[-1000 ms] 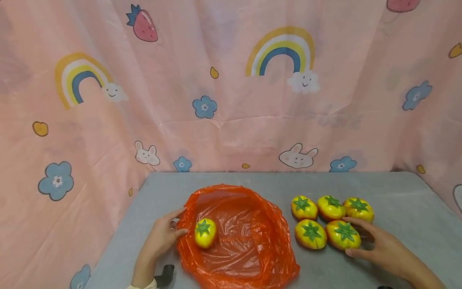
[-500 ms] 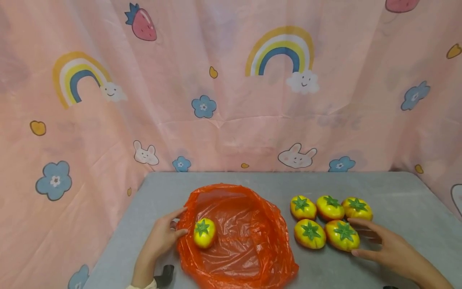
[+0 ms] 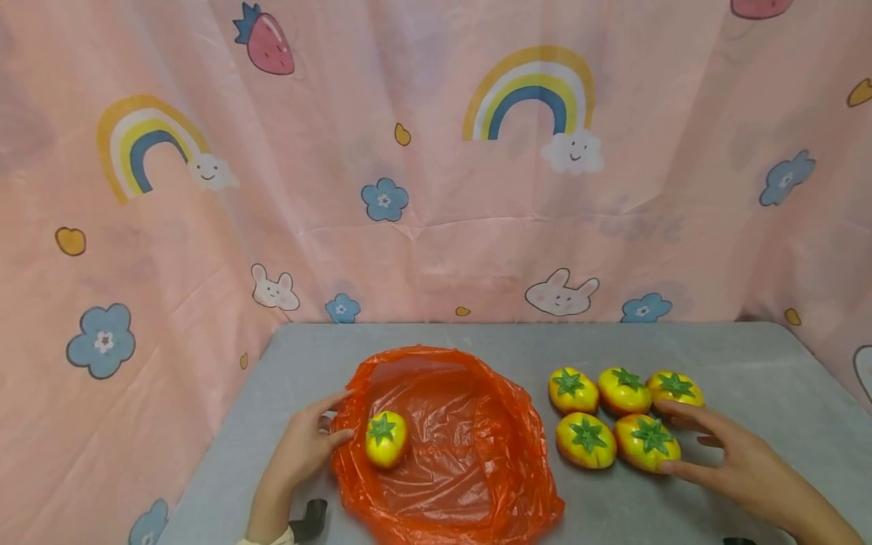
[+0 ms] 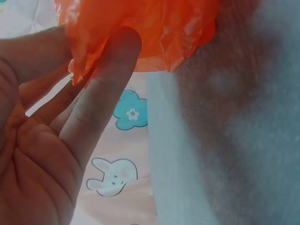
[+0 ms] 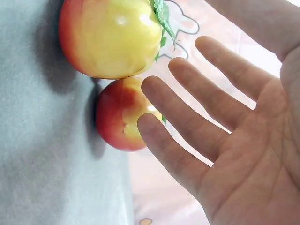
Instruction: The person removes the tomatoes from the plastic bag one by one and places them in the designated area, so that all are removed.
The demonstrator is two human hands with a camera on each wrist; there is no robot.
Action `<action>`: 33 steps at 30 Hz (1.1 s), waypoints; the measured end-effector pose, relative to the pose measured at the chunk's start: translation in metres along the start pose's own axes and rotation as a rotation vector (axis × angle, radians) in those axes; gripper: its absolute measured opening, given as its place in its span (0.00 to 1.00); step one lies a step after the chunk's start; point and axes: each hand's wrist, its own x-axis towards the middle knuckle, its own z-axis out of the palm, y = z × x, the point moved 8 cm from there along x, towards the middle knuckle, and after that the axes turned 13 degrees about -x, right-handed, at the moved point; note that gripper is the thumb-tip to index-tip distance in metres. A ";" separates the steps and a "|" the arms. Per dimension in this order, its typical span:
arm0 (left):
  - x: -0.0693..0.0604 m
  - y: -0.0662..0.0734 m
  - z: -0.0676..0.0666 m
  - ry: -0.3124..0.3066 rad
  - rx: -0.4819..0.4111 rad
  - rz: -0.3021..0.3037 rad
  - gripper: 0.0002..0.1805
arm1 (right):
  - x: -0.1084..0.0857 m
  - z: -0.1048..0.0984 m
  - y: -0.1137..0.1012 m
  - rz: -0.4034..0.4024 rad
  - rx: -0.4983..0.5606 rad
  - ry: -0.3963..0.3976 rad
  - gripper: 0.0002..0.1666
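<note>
A red plastic bag [image 3: 521, 446] lies with its mouth spread wide on the grey table. Inside its left part sits a yellow tomato-like fruit [image 3: 387, 443] with a green star-shaped top. My left hand [image 3: 303, 446] pinches the bag's left rim between thumb and fingers; the left wrist view shows the crumpled film [image 4: 140, 28] there. On the right, several similar fruits with reddish undersides stand in two rows. My right hand [image 3: 742, 465] is beside the near right fruit [image 3: 647, 444], thumb close to it, fingers extended and spread. Nothing is in its palm [image 5: 253, 173].
A back-row fruit [image 3: 676, 390] sits just beyond my right fingertips. Another near-row fruit [image 3: 586, 440] stands between the bag and the near right one. A black curved object [image 3: 312, 518] is by my left wrist. A pink patterned curtain [image 3: 436, 250] hangs behind the table.
My right hand has shifted slightly right, away from the near right fruit. My left hand, the bag and the fruits stay where they were.
</note>
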 end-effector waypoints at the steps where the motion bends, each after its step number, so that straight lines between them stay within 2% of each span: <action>1: 0.000 0.000 0.000 0.003 0.000 -0.005 0.32 | 0.000 0.000 0.000 -0.001 0.000 0.001 0.55; 10: 0.001 0.000 -0.001 0.015 0.012 0.018 0.29 | 0.001 -0.007 -0.008 -0.065 -0.043 0.085 0.48; 16: 0.000 0.000 0.000 0.016 0.000 0.033 0.30 | 0.002 -0.006 -0.016 -0.052 -0.004 0.023 0.49; 20: 0.001 -0.001 0.001 0.016 0.003 0.026 0.31 | 0.003 -0.009 -0.029 -0.043 -0.001 -0.011 0.48; 24: 0.002 -0.002 0.000 0.017 0.002 0.021 0.31 | 0.005 -0.017 -0.052 -0.066 -0.012 0.001 0.46; 28: 0.001 -0.001 0.000 0.014 -0.002 0.032 0.31 | 0.009 -0.028 -0.089 -0.140 0.002 0.043 0.45; 31: 0.001 -0.001 0.000 0.017 -0.003 0.027 0.31 | 0.011 -0.034 -0.122 -0.228 0.061 0.068 0.42; 33: 0.002 -0.001 0.000 0.023 -0.002 0.020 0.31 | 0.013 -0.033 -0.143 -0.275 0.103 0.053 0.39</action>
